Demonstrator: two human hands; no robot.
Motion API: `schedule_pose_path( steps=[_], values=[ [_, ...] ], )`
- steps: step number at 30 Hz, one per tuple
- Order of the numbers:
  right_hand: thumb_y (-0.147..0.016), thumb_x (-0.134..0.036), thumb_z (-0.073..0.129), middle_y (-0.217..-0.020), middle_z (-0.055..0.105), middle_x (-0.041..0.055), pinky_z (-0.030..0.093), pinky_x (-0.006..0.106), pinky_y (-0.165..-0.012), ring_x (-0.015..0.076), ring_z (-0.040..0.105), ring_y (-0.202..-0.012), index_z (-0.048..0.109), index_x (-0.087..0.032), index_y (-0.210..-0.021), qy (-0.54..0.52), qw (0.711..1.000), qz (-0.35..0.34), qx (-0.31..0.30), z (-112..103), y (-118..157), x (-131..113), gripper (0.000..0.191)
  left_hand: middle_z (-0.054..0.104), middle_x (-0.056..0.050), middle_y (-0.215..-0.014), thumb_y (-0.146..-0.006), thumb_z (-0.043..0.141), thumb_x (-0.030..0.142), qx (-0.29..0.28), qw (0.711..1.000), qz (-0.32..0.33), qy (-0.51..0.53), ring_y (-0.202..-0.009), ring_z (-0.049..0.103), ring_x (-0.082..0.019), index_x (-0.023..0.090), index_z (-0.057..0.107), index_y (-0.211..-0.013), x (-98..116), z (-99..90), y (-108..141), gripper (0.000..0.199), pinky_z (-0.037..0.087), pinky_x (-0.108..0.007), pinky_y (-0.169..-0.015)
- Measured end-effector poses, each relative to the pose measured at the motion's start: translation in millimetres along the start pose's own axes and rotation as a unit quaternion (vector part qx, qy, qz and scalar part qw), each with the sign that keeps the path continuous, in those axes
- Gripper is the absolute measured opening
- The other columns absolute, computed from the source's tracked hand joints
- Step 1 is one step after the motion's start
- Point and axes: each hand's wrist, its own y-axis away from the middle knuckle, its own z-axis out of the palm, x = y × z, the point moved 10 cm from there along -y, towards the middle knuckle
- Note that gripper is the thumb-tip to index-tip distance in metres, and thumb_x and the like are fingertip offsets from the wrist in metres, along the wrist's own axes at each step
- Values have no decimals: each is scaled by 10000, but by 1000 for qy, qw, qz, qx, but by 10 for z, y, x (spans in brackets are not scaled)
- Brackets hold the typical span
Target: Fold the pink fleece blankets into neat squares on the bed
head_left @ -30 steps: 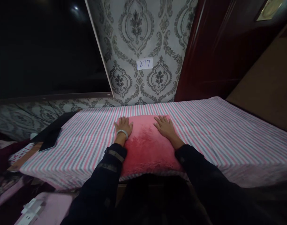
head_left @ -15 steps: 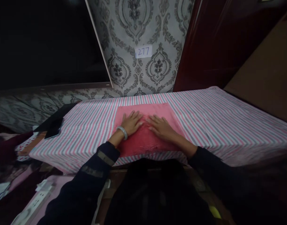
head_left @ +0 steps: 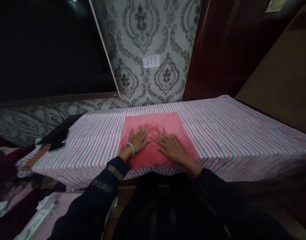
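Observation:
A red, plush-looking cloth (head_left: 153, 156) lies flat on the striped table cover, lighter pink along its far edge and darker toward me. On its left half rests my left hand (head_left: 138, 140), palm down with fingers spread, a pale bracelet (head_left: 131, 148) round the wrist. My right hand (head_left: 171, 146) presses flat on the cloth's right half, fingers stretched out toward the middle. The two hands are a short gap apart, and neither grips anything.
The striped cover (head_left: 230, 133) drapes over the table's front edge. A dark phone (head_left: 59, 140) lies at the left end. Behind stand a large screen (head_left: 53, 50) and a wall with a paper label (head_left: 151, 61). A power strip (head_left: 38, 221) sits low at left.
Both hands have drawn slightly back toward me over the cloth, uncovering more of its far part, where a darker ruffled patch now shows. The view has tilted a little.

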Motion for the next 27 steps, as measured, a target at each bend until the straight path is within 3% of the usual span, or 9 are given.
schedule_pose_path(
  steps=[3, 6, 8, 11, 15, 21, 27],
  values=[
    [-1068, -452, 355, -1632, 335, 75, 223, 603, -1204, 287, 247, -1524, 407, -275, -1555, -22, 999, -27, -14, -29, 23, -94, 521, 246, -60, -1671, -1037, 254, 483, -27, 998, 11, 62, -1552, 201, -272, 290, 305, -1587, 59, -148, -23, 585, 148, -612, -1229],
    [-1056, -481, 393, -1623, 356, 92, 202, 592, -1212, 291, 245, -1523, 434, -266, -1542, -24, 997, -68, 4, -44, 53, -240, 534, 269, -17, -1666, -1046, 189, 480, -27, 990, 92, 106, -1549, 216, -235, 335, 270, -1595, 348, -301, -149, 574, 173, -550, -1241],
    [-1037, -514, 438, -1610, 384, 93, 193, 587, -1214, 303, 259, -1514, 447, -279, -1536, -21, 996, -81, 19, -12, 80, -300, 551, 264, -15, -1667, -1044, 220, 476, -36, 985, 144, 84, -1553, 201, -243, 347, 262, -1595, 543, -268, -281, 568, 137, -573, -1241],
    [-1026, -528, 464, -1597, 411, 84, 205, 561, -1216, 298, 280, -1504, 444, -295, -1538, -26, 996, -74, 36, 63, 124, -302, 562, 233, -51, -1675, -1025, 317, 465, -34, 983, 179, -1, -1562, 153, -287, 320, 281, -1591, 649, -101, -529, 585, 48, -659, -1219],
    [-1024, -530, 470, -1610, 391, 64, 206, 531, -1225, 280, 288, -1504, 454, -295, -1530, -38, 996, -74, 45, 114, 158, -285, 558, 139, -65, -1693, -1020, 315, 500, -23, 981, 185, -53, -1574, 66, -289, 287, 208, -1613, 516, 18, -848, 639, 10, -678, -1209],
    [-1032, -498, 473, -1636, 341, 31, 189, 515, -1243, 246, 256, -1519, 375, -311, -1569, -48, 994, -86, 51, 87, 161, -298, 576, 112, -31, -1701, -1007, 259, 585, -63, 994, 90, -19, -1571, 89, -306, 342, 179, -1614, 167, -11, -1296, 659, 63, -676, -1209],
    [-1025, -509, 482, -1639, 338, 15, 199, 523, -1243, 251, 243, -1523, 411, -321, -1548, -60, 995, -73, 38, 84, 148, -296, 560, 273, -33, -1669, -1010, 189, 582, -51, 999, 15, 15, -1548, 218, -273, 313, 218, -1610, 11, -41, -1514, 658, 153, -590, -1235]
  ],
)
